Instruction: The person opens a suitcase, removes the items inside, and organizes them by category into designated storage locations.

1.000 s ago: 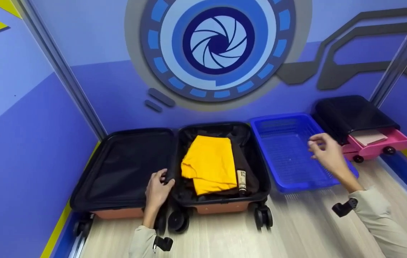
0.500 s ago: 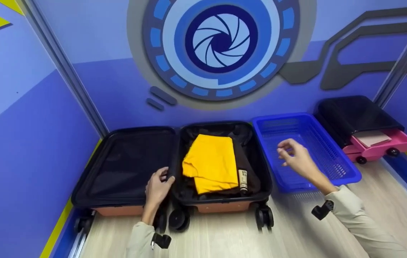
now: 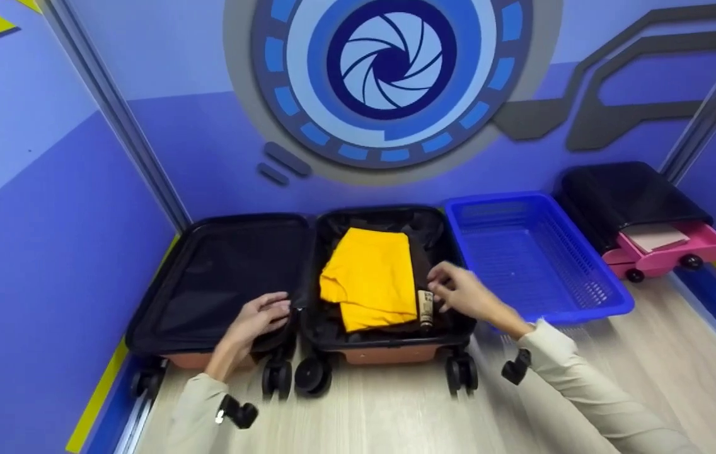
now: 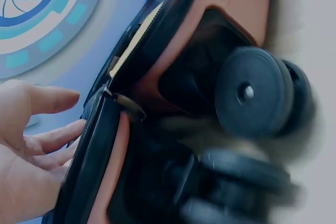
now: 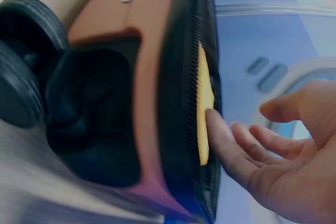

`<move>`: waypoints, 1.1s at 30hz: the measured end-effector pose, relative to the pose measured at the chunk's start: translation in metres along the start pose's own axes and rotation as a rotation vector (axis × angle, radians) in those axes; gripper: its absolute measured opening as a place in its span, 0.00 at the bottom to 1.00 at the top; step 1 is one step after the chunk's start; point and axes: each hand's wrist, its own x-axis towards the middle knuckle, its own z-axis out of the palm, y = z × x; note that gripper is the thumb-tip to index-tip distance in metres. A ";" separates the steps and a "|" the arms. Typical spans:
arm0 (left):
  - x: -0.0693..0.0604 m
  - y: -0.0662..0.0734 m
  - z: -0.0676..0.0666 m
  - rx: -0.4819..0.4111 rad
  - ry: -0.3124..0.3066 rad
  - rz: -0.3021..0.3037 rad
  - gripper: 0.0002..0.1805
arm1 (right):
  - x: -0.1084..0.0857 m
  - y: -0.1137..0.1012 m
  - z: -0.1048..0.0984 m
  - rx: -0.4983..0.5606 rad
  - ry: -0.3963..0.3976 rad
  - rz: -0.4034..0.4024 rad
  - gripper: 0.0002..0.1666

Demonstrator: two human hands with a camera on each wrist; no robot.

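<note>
An open suitcase holds a folded yellow cloth [image 3: 370, 277] on dark fabric, with a small tube [image 3: 425, 309] beside it. My right hand [image 3: 462, 293] is over the suitcase's right part, next to the tube, fingers loosely bent; in the right wrist view the hand [image 5: 278, 156] shows nothing between thumb and fingers. My left hand [image 3: 257, 321] lies at the inner front corner of the suitcase's left half [image 3: 225, 277], fingers relaxed. From the left wrist view, the left hand [image 4: 37, 140] is beside the black zippered edge [image 4: 94, 145], thumb apart from the fingers.
A blue basket [image 3: 512, 252] stands right of the suitcase. Beyond it, a black case [image 3: 635, 195] sits over a pink wheeled box [image 3: 704, 243] containing pale flat items. Black wheels [image 3: 312, 377] stick out at the suitcase's front. Blue panels rise behind and at both sides.
My right hand has moved left from over the blue basket to the tube's side. My left hand has come off the suitcase's middle edge and shifted slightly left, its fingers now straighter.
</note>
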 end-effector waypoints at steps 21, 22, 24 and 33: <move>-0.056 0.001 -0.072 0.843 -0.039 0.218 0.22 | 0.007 0.022 0.036 -0.299 0.049 0.219 0.21; -0.056 -0.004 -0.073 0.820 -0.015 0.214 0.24 | 0.007 0.022 0.037 -0.291 0.049 0.242 0.23; -0.058 -0.013 -0.075 0.754 0.020 0.201 0.24 | 0.007 0.022 0.037 -0.272 0.054 0.279 0.27; -0.059 -0.026 -0.069 0.600 0.041 0.261 0.08 | 0.007 0.021 0.031 0.018 0.093 0.347 0.29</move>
